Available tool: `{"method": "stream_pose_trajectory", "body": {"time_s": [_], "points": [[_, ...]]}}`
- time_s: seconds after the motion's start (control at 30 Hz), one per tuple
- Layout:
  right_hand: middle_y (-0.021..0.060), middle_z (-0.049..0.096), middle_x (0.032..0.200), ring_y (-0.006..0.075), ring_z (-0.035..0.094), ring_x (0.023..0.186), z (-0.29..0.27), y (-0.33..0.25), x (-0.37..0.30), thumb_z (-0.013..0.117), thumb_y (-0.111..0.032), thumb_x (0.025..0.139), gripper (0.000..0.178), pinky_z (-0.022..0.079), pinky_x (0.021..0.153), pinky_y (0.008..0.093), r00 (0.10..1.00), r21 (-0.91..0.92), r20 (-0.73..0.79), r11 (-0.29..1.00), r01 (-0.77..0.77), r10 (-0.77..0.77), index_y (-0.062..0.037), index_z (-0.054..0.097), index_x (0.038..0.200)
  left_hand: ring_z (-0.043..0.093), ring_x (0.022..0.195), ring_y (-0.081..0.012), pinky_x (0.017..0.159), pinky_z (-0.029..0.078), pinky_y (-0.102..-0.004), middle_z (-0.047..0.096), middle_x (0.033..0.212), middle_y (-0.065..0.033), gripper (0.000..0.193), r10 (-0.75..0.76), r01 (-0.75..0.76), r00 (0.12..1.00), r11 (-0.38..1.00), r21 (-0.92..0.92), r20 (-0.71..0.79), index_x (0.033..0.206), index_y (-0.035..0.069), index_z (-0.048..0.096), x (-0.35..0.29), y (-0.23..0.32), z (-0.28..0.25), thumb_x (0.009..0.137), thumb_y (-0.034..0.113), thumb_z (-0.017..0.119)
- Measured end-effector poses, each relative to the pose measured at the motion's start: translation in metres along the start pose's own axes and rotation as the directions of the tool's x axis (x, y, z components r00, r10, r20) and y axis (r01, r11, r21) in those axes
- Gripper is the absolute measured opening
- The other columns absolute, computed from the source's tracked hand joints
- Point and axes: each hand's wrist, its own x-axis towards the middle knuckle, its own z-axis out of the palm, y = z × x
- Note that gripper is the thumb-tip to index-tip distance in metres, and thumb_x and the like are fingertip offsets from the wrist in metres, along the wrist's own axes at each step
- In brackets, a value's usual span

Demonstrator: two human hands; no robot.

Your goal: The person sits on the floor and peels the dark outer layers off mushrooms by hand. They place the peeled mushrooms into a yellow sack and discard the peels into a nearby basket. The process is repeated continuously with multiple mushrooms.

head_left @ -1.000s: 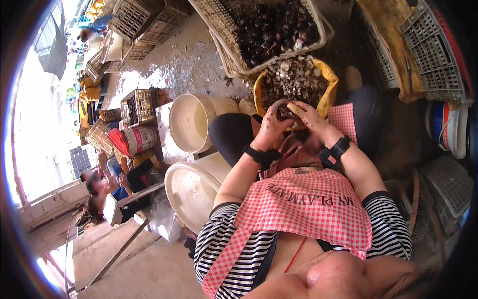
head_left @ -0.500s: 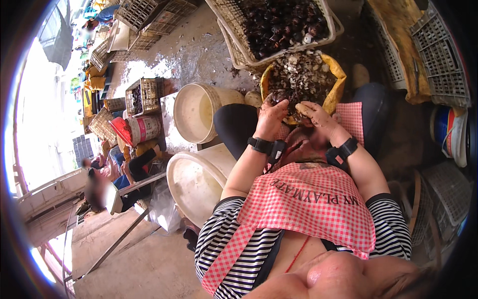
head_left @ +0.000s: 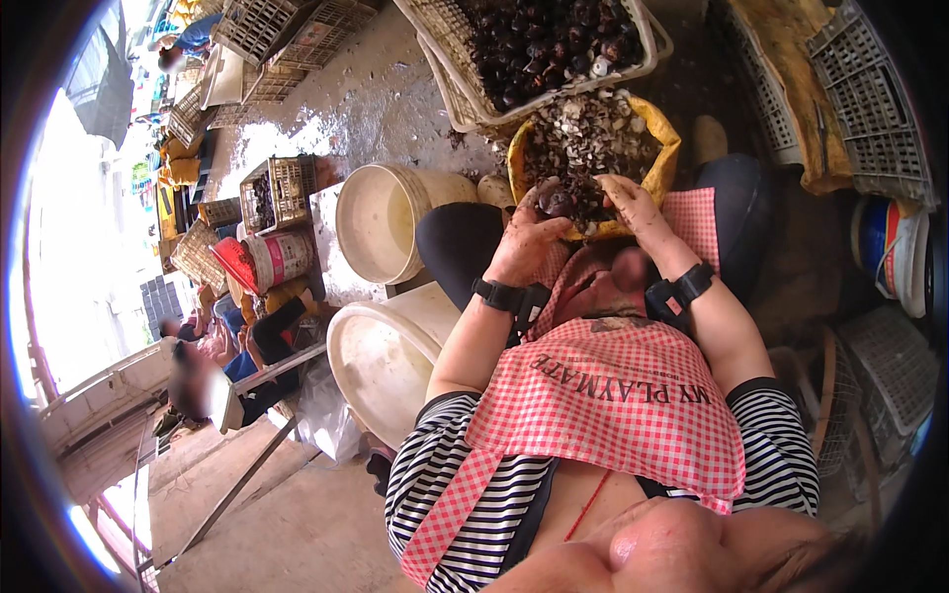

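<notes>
A loaded crate (head_left: 450,54) stands just beyond the yellow-rimmed container (head_left: 660,163)

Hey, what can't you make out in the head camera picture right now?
Head view: what, if anything, the right hand pinches; too small.
Head view: underside of the dark round piece; left hand covers it.
Head view: far end of the top-centre crate; top edge cuts it off.
Head view: bottom of the yellow bag; scraps cover it.

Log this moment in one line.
left hand: holds dark round piece | right hand: at yellow-rimmed bin, grip unclear | beyond bin: crate of dark lumps
</notes>
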Motion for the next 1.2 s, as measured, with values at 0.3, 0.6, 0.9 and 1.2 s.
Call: {"method": "stream_pose_trajectory", "body": {"time_s": [0.3,0.6,0.9,1.2], "points": [[0.0113,0.07,0.105,0.0241,0.066,0.086,0.019,-0.02,-0.006,0.069,-0.053,0.09,0.057,0.053,0.079,0.0343,0.885,-0.651,0.122,0.637,0.413,-0.448,-0.0067,0.061,0.123,0.058,0.085,-0.0082,0.076,0.049,-0.0245,0.065,0.101,-0.0001,0.041,0.031,-0.042,0.998,0.966,0.255,0.045,0.129,0.002,0.057,-0.001,-0.007,0.012,0.089,0.005,0.066],[0.0048,0.06,0.076,0.0184,0.06,0.07,0.03,-0.028,-0.013,0.065,-0.064,0.088,0.058,0.049,0.065,0.0332,0.878,-0.603,0.231,0.647,0.468,-0.42,-0.0147,0.062,0.118,0.059,0.079,-0.0084,0.07,0.05,-0.0255,0.067,0.095,-0.0009,0.036,0.052,-0.04,0.998,0.933,0.358,-0.024,0.121,0.001,0.061,-0.004,-0.017,-0.004,0.087,0.008,0.072],[0.0043,0.065,0.082,0.016,0.059,0.074,0.028,-0.019,-0.003,0.069,-0.063,0.086,0.057,0.05,0.07,0.0323,0.885,-0.517,0.261,0.718,0.466,-0.386,-0.0138,0.064,0.113,0.06,0.083,-0.01,0.073,0.05,-0.0263,0.067,0.099,-0.0026,0.032,0.098,-0.098,0.995,0.917,0.386,0.02,0.117,0.002,0.064,-0.002,-0.012,0.001,0.086,0.006,0.071],[-0.0045,0.062,0.09,0.0061,0.056,0.082,0.029,-0.008,0.007,0.069,-0.04,0.096,0.033,0.047,0.077,0.0231,0.953,-0.029,0.268,0.988,0.155,-0.141,-0.0087,0.066,0.107,0.062,0.111,-0.0232,0.092,0.051,-0.034,0.064,0.121,-0.0133,0.035,-0.019,-0.032,0.997,0.782,0.622,0.075,0.119,0.005,0.065,-0.003,-0.006,-0.005,0.084,-0.001,0.068]]}}
